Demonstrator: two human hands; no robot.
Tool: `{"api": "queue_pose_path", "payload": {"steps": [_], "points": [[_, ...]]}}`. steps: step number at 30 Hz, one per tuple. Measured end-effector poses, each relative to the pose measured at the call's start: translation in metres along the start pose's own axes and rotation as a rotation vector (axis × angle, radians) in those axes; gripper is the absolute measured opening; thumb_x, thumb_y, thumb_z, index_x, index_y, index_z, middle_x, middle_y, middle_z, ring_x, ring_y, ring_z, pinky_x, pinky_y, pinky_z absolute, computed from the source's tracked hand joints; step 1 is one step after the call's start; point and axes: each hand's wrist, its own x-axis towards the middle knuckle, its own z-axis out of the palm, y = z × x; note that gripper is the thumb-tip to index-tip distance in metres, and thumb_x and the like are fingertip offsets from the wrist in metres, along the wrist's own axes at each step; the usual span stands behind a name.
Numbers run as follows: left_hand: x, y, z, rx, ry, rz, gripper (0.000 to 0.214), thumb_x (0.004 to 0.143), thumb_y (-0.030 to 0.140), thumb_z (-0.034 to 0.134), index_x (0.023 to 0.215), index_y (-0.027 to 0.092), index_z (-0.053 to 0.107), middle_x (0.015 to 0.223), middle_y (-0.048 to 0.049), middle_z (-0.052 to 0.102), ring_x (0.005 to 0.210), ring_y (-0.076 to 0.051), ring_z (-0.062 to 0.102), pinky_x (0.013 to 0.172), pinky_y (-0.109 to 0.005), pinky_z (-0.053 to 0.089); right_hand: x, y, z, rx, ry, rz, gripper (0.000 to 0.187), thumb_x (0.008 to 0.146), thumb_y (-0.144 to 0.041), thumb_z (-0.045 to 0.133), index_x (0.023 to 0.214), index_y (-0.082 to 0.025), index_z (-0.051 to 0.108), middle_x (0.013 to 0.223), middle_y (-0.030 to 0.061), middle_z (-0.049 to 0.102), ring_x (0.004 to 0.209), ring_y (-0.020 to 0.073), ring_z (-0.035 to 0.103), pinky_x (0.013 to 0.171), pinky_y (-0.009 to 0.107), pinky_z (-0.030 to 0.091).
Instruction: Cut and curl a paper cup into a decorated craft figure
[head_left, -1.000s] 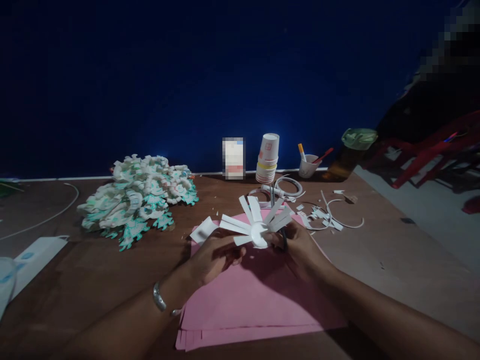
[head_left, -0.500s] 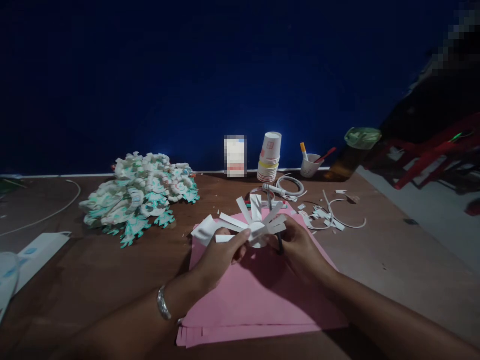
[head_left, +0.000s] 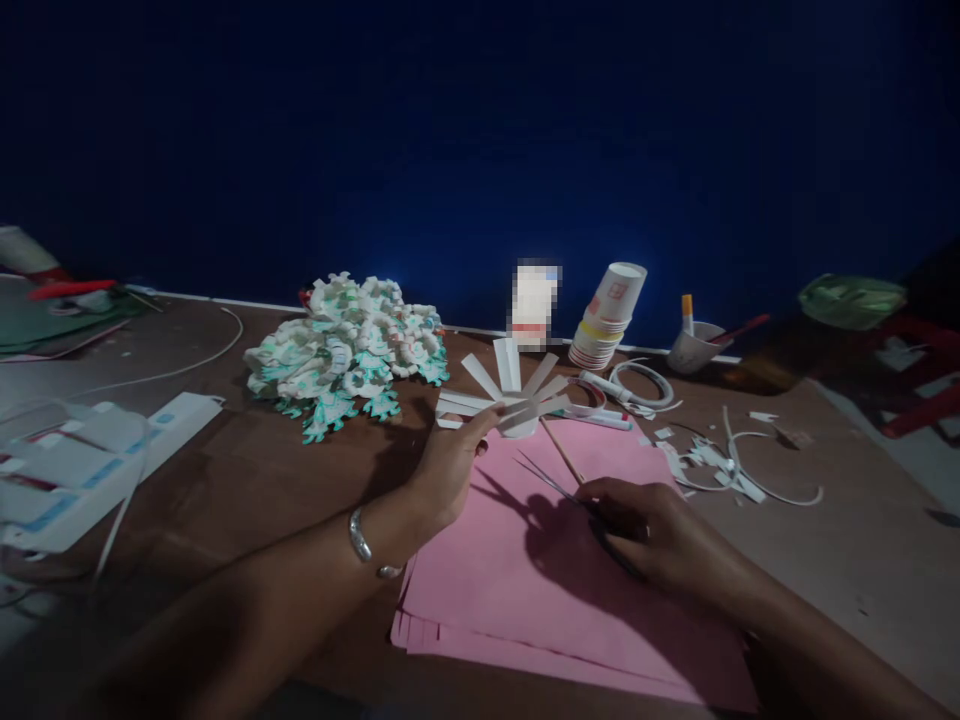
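My left hand [head_left: 454, 465] grips a white paper cup [head_left: 517, 415] whose wall is cut into several strips that fan outward, above the far edge of a stack of pink paper [head_left: 592, 600]. The thumb presses on the cup's base. Lower and to the right, my right hand [head_left: 652, 530] is closed round a pair of scissors [head_left: 562, 450]. Their blades stand apart and point up and left, and most of the handles are hidden by the fingers. A silver bracelet [head_left: 360, 535] is on my left wrist.
A heap of cut white-and-green cups [head_left: 345, 350] lies left. Behind stand stacked paper cups [head_left: 607, 310] and a cup [head_left: 694, 350] with pens. Rolled tape [head_left: 641, 385] and white paper scraps [head_left: 720, 465] lie right. A power strip [head_left: 161, 435] sits far left.
My right hand has drawn back from the cut cup, toward me and to the right, with the scissors. My left hand still holds the cup. The whole view has swung left.
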Motion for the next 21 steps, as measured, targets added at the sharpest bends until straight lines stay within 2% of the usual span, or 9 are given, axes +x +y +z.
{"api": "queue_pose_path", "payload": {"steps": [4,7,11,16,21], "points": [[-0.001,-0.01,0.001,-0.006,0.036,-0.02,0.015,0.063,0.024,0.077,0.077,0.02,0.079,0.087,-0.0038,0.073,0.077,-0.016,0.054,0.067,-0.028,0.039,0.0,-0.008,0.005,0.03,-0.002,-0.015,0.034,0.084,-0.023,0.061,0.116,-0.019,0.074,0.088,0.0034,0.076,0.078,0.0206,0.068,0.065,0.024,0.052],[-0.003,-0.016,0.004,0.002,0.014,-0.063,0.016,0.065,0.029,0.08,0.08,0.022,0.08,0.085,-0.0031,0.072,0.074,-0.015,0.052,0.066,-0.028,0.039,0.002,-0.007,0.008,0.068,-0.038,-0.013,0.036,0.085,-0.021,0.059,0.117,-0.018,0.075,0.096,0.0043,0.077,0.085,0.0223,0.069,0.071,0.025,0.053],[-0.008,-0.017,0.008,-0.029,-0.039,-0.083,0.017,0.067,0.031,0.082,0.082,0.023,0.08,0.084,-0.0025,0.071,0.072,-0.014,0.052,0.066,-0.028,0.038,0.003,-0.002,0.01,0.098,-0.024,0.023,0.038,0.084,-0.02,0.059,0.119,-0.018,0.075,0.097,0.0038,0.077,0.075,0.0191,0.068,0.065,0.024,0.052],[-0.009,-0.019,0.007,-0.039,-0.09,-0.081,0.02,0.067,0.034,0.085,0.082,0.023,0.078,0.084,-0.0022,0.069,0.072,-0.013,0.052,0.065,-0.028,0.036,0.002,0.001,0.011,0.114,-0.017,0.032,0.04,0.083,-0.018,0.058,0.12,-0.021,0.075,0.09,0.0015,0.077,0.067,0.0162,0.065,0.059,0.022,0.049],[-0.008,-0.022,0.006,-0.004,-0.063,-0.112,0.024,0.065,0.039,0.087,0.078,0.021,0.077,0.078,-0.0026,0.066,0.067,-0.013,0.048,0.065,-0.03,0.035,0.003,-0.001,0.011,0.043,0.004,0.019,0.042,0.083,-0.019,0.058,0.121,-0.02,0.074,0.088,0.0022,0.078,0.066,0.0172,0.065,0.057,0.023,0.048]]}}
